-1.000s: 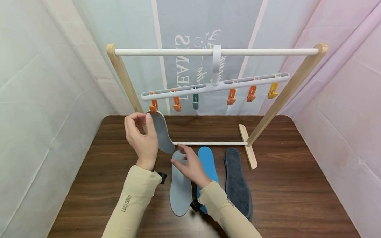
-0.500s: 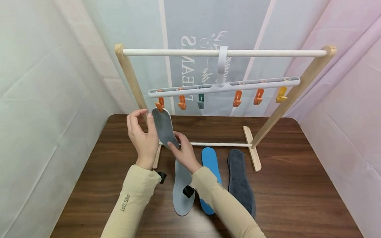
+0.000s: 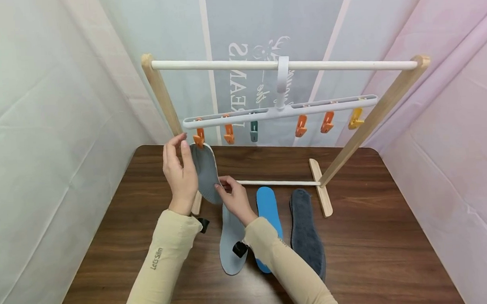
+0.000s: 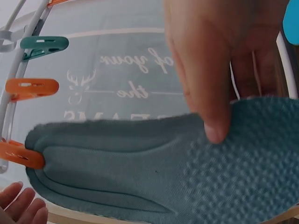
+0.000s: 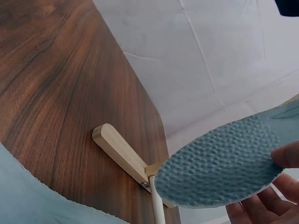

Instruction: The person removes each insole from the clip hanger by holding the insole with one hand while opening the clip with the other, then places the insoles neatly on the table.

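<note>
A grey insole (image 3: 205, 171) hangs by one end from the leftmost orange clip (image 3: 199, 139) of a white hanger (image 3: 242, 118). My right hand (image 3: 235, 198) pinches its right edge low down, thumb on the bumpy face and fingers behind, as the right wrist view shows. Beside the upper left edge of the insole is my left hand (image 3: 180, 174), fingers loosely bent and holding nothing. In the left wrist view its fingertips (image 4: 23, 205) are near the clipped end, apart from the clip.
On the wooden table (image 3: 375, 237) lie another grey insole (image 3: 230, 242), a blue insole (image 3: 268, 207) and dark fuzzy insoles (image 3: 307, 234). Several more clips, orange, a green clip (image 3: 254, 131) and a yellow clip (image 3: 355, 119), hang from the hanger. A wooden stand (image 3: 348, 144) with a white rod (image 3: 325, 65) carries it.
My right hand has come up from over the lying grey insole and taken hold of the hanging one's edge. The hanging insole has turned a little. My left hand has barely moved.
</note>
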A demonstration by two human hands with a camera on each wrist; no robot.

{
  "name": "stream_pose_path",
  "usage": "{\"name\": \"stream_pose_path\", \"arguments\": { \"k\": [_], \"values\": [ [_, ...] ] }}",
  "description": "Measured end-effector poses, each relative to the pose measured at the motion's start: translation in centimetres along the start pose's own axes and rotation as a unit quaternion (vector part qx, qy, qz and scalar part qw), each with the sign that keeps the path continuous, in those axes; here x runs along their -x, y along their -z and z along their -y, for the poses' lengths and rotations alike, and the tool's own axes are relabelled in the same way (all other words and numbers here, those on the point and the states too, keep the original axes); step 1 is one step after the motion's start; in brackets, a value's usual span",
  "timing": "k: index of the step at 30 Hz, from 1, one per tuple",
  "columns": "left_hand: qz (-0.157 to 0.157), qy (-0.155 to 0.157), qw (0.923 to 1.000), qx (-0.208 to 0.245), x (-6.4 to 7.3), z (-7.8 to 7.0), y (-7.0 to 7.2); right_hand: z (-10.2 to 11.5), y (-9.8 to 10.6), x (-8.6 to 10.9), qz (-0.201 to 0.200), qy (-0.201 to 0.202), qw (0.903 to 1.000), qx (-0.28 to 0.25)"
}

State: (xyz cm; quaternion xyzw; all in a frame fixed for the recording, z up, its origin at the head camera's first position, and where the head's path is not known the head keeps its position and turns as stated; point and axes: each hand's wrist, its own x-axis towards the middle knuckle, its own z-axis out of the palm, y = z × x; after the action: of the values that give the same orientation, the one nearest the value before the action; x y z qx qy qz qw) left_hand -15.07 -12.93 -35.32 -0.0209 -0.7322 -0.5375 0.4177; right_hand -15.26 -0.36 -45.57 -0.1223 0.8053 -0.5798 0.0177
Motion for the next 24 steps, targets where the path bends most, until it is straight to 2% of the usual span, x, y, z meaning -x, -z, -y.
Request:
{"name": "stream_pose_path", "arguments": {
  "k": [5, 9, 11, 14, 24],
  "values": [
    [0.067, -0.005, 0.9975, 0.021, -0.22, 0.67, 0.5, -0.13, -0.06, 0.25, 0.005, 0.001, 1.0, -0.005],
    [0.123, -0.008, 0.991, 0.052, -0.27, 0.59, 0.71, -0.33, -0.21, 0.28, 0.005, -0.006, 1.0, -0.002],
    [0.141, -0.016, 0.9877, 0.067, -0.25, 0.45, 0.77, -0.37, -0.31, 0.32, 0.006, -0.007, 1.0, -0.002],
    [0.148, -0.029, 0.9852, 0.081, -0.17, 0.3, 0.78, -0.34, -0.39, 0.39, 0.01, -0.009, 0.9999, -0.007],
    [0.128, -0.053, 0.9867, 0.086, -0.22, 0.53, 0.62, -0.37, -0.73, 0.66, 0.02, -0.019, 0.9995, -0.017]
  ]
}}
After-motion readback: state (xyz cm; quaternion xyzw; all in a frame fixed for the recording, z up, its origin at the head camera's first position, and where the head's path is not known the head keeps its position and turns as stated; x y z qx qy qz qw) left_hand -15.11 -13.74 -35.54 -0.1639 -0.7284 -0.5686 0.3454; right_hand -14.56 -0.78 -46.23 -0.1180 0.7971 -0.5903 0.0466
